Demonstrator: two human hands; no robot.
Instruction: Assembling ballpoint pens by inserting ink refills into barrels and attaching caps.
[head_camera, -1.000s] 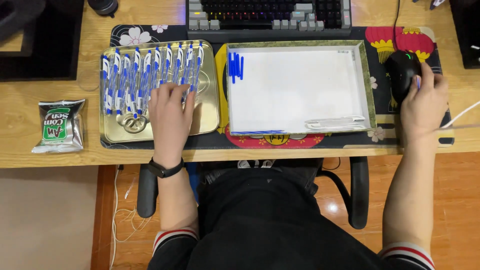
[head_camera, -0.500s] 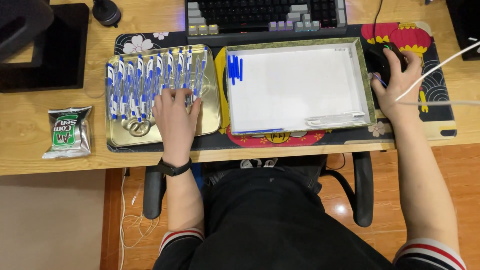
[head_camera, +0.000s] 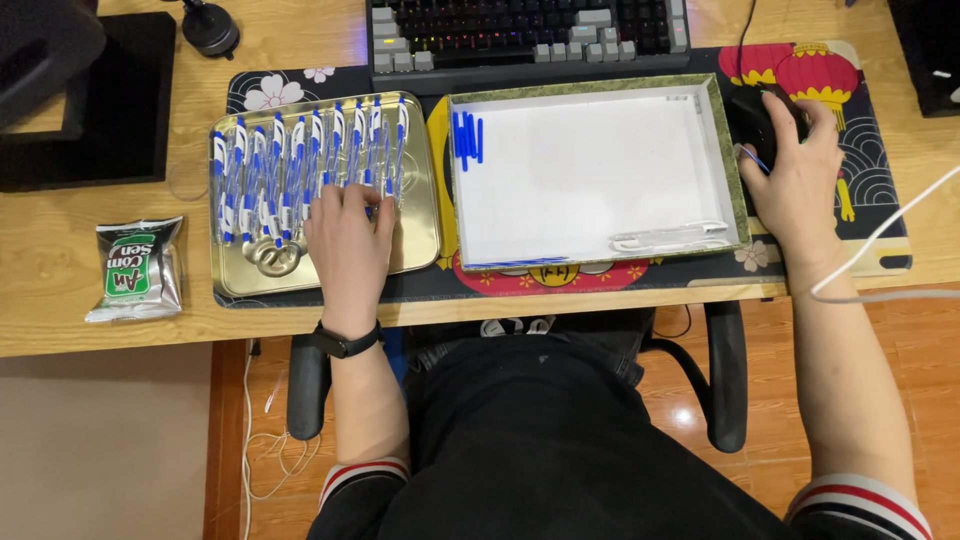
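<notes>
Blue-and-white pens (head_camera: 300, 170) are laid in a gold metal tray (head_camera: 420, 235). A white-floored box (head_camera: 590, 170) is edged in green. Red lanterns and white blossoms are printed on the black desk mat (head_camera: 880, 200).

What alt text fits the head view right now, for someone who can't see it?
Seen from above, a seated person's left hand rests on blue-and-white pens in a gold tray, while the right hand covers a black mouse. Between them sits a white box holding a few blue caps, below a keyboard.
</notes>
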